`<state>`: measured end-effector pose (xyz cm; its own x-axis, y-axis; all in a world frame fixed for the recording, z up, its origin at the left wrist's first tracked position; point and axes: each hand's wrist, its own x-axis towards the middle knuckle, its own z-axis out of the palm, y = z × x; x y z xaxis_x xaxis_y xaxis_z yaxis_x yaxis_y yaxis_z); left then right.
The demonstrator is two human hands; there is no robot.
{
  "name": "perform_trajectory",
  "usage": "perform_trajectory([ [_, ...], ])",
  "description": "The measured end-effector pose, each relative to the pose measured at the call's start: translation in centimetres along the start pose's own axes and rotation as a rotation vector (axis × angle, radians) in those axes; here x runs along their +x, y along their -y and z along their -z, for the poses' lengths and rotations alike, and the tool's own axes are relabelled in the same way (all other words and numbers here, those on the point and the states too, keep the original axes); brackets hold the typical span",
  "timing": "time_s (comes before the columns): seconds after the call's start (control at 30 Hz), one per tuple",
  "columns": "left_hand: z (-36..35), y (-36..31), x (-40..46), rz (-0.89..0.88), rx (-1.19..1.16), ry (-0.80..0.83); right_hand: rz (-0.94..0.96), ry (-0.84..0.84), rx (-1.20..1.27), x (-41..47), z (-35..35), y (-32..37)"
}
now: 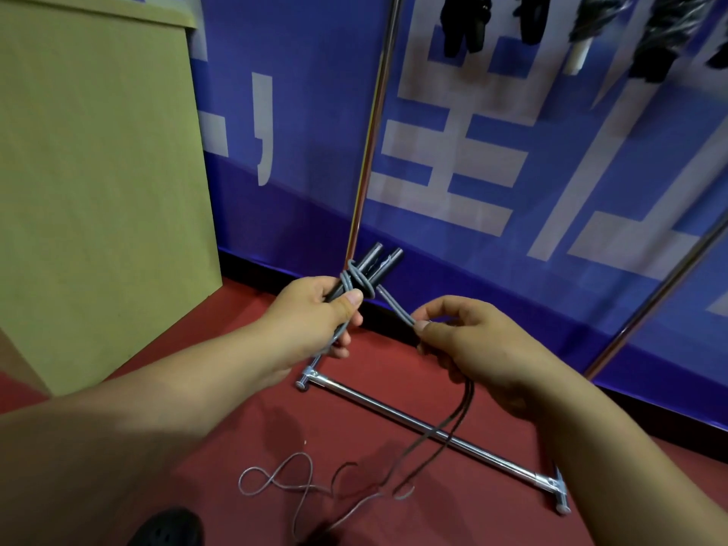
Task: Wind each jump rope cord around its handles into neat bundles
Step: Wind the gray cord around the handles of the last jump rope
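Both forearms enter from the bottom edge, nearest the viewer. Left hand (315, 313) is curled round two dark handles (374, 266) held side by side, their free ends pointing toward 1 o'clock, thumb pressed on the grey cord (356, 283) where several turns wrap the handles. From those turns a doubled length runs toward 4 o'clock into the right hand (468, 340), which pinches it between thumb and forefinger. Below that hand the cord hangs down and lies in loose loops on the red floor (394, 388) at 6 o'clock. A chrome rack (425, 427) base bar crosses the floor beneath the hands, uprights rising against a blue banner (453, 151). A tan box (98, 191) stands at 9 o'clock. A black shoe (169, 528) shows at 7 o'clock.
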<state>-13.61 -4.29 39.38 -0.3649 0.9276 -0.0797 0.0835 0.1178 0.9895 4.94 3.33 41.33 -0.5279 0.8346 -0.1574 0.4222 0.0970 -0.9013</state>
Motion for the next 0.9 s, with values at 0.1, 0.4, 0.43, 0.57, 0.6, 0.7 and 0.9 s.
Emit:
perform_trajectory([
  [0.1,0.1,0.2,0.3,0.004,0.02,-0.026,0.004,0.023,-0.041,-0.2,-0.4,0.3],
  [0.4,0.5,1.3,0.9,-0.087,0.157,-0.047,0.157,0.043,-0.099,-0.8,-1.8,0.9],
  [0.43,0.6,1.5,0.9,-0.113,0.198,-0.026,0.176,0.052,-0.115,-0.8,-2.0,0.9],
  [0.57,0.9,1.9,1.0,-0.183,0.305,0.004,0.224,0.059,-0.138,-0.8,-2.2,0.7],
  [0.6,1.0,1.9,1.0,-0.171,0.313,-0.005,0.237,0.057,-0.14,-0.8,-2.1,0.7],
  [0.7,1.0,2.0,1.2,-0.128,0.322,-0.023,0.271,0.041,-0.153,-0.9,-2.1,0.8],
  [0.9,0.9,2.3,1.6,-0.101,0.435,-0.065,0.303,-0.038,-0.195,-0.8,-2.4,0.5],
])
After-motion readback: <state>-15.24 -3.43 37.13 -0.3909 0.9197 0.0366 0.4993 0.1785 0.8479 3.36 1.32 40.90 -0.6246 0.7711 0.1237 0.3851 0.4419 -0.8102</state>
